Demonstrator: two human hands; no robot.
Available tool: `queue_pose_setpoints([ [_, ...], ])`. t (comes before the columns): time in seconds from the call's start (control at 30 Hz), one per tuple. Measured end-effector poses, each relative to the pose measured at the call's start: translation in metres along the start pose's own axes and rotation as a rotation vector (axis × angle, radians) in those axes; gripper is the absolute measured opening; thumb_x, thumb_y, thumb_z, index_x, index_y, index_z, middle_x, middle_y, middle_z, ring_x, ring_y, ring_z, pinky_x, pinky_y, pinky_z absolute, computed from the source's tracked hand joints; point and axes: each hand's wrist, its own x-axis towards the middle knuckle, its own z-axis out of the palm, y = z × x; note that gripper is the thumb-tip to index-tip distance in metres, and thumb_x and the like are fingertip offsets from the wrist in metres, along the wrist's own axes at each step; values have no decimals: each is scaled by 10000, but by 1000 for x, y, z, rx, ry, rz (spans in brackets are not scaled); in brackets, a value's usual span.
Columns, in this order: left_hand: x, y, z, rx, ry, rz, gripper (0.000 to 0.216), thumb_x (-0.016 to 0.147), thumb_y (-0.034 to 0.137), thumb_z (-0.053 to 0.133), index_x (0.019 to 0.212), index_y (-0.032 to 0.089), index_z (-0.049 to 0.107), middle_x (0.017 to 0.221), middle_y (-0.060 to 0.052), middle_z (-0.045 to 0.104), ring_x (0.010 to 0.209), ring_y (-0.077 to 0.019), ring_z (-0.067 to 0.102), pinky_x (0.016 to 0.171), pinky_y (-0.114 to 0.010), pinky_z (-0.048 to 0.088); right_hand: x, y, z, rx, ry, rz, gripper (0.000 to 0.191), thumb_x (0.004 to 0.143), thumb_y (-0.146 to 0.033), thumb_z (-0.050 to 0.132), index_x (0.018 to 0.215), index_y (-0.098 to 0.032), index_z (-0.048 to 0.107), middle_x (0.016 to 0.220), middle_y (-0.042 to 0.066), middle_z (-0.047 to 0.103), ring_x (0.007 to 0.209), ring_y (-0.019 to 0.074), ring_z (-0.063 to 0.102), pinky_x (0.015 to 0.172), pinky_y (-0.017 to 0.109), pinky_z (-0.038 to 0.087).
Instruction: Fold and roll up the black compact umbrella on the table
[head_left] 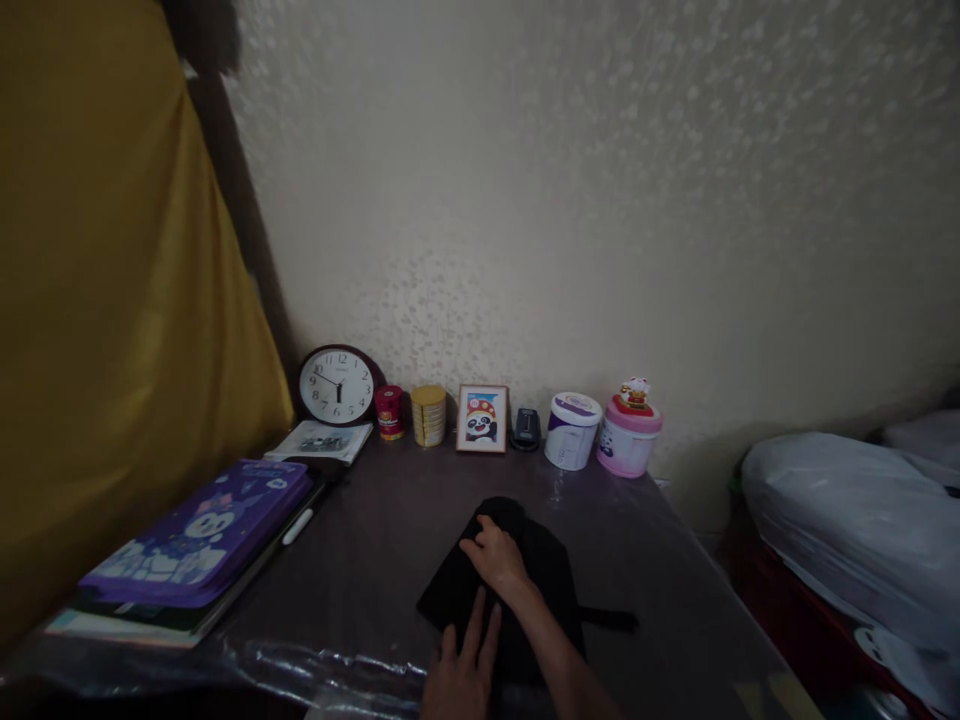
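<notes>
A black cloth piece (551, 570) with a strap lies folded on the dark table; the frame does not show exactly what kind of item it is. My right hand (496, 556) rests on its upper part, with bent fingers closed on the fabric and the thumb pointing left. Nearer the front, my left hand (461, 665) lies on the cloth's lower left side, its fingers stretched out and apart. The strap (609, 618) trails off to the right over the table. Part of the cloth is hidden under my right forearm.
Along the wall stand a clock (337, 385), a red can (389, 414), a yellow tin (429, 415), a panda picture frame (482, 420), a white tub (572, 432) and a pink tub (628, 440). A purple case (199, 535) lies at left on the plastic-covered table (375, 560).
</notes>
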Motion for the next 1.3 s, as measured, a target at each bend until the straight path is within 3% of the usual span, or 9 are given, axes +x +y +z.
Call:
queue_pose_setpoints([
  [0.1, -1, 1, 9, 33, 62, 1, 691, 791, 105, 419, 1372, 336, 126, 1436, -24, 333, 977, -215, 568, 715, -291, 482, -15, 11, -5, 129, 72, -190, 310, 846, -289, 464, 1123, -200, 573, 773, 16, 697, 766, 163, 647, 690, 251, 457],
  [0.23, -2, 6, 14, 88, 166, -86, 650, 776, 140, 484, 1339, 372, 256, 1412, -17, 385, 907, -208, 574, 712, -304, 468, -33, 43, -12, 51, 217, -419, 262, 894, -246, 394, 978, -241, 642, 1038, 37, 667, 1011, 171, 578, 919, 332, 416],
  [0.4, -2, 9, 17, 110, 269, -108, 673, 748, 147, 537, 1317, 412, 293, 1364, -5, 454, 845, -185, 566, 643, -273, 471, -11, 80, -10, -53, 225, -542, 291, 902, -266, 400, 1111, -249, 602, 1234, 42, 576, 1203, 189, 447, 1005, 402, 375],
  [0.53, -2, 10, 17, 139, 301, -118, 664, 750, 122, 530, 1300, 431, 324, 1327, 3, 495, 825, -184, 567, 600, -264, 473, 36, 91, -8, -107, 199, -536, 316, 904, -290, 385, 1129, -228, 600, 1242, 45, 577, 1212, 185, 448, 1018, 400, 361],
  [0.67, -2, 11, 9, 115, 241, -129, 669, 752, 92, 512, 1299, 426, 321, 1332, 3, 491, 850, -197, 577, 621, -279, 488, 68, 86, -17, -189, 223, -341, 357, 903, -277, 351, 1155, -179, 584, 1271, 82, 552, 1217, 207, 452, 1031, 436, 323],
  [0.8, -2, 13, 4, 53, 144, -169, 675, 765, 57, 458, 1292, 448, 301, 1347, 32, 472, 924, -226, 581, 646, -294, 497, 45, 62, -28, -166, 285, -330, 374, 911, -285, 332, 1150, -154, 587, 1269, 104, 550, 1221, 214, 441, 1044, 432, 285],
  [1.0, -1, 14, 4, -15, 62, -166, 706, 767, 37, 423, 1309, 438, 213, 1391, 5, 413, 951, -224, 583, 702, -308, 501, 2, 35, -23, -146, -91, -528, 316, 923, -300, 357, 982, -278, 667, 1019, -10, 692, 1121, 140, 517, 1080, 362, 197],
  [1.2, -1, 12, -1, -23, 25, -154, 781, 728, 20, 467, 1323, 424, 164, 1424, -26, 359, 982, -236, 570, 741, -329, 489, 48, 40, -22, -352, 148, -305, 288, 898, -218, 405, 1069, -181, 633, 1219, 84, 593, 1245, 199, 410, 1071, 425, 187],
  [1.3, -2, 12, 0, -55, 46, -162, 766, 742, 43, 482, 1331, 420, 168, 1427, -53, 352, 967, -228, 573, 741, -310, 478, 42, 37, -15, -323, 105, -411, 296, 909, -241, 390, 1082, -190, 625, 1209, 81, 600, 1224, 178, 434, 1066, 388, 206],
])
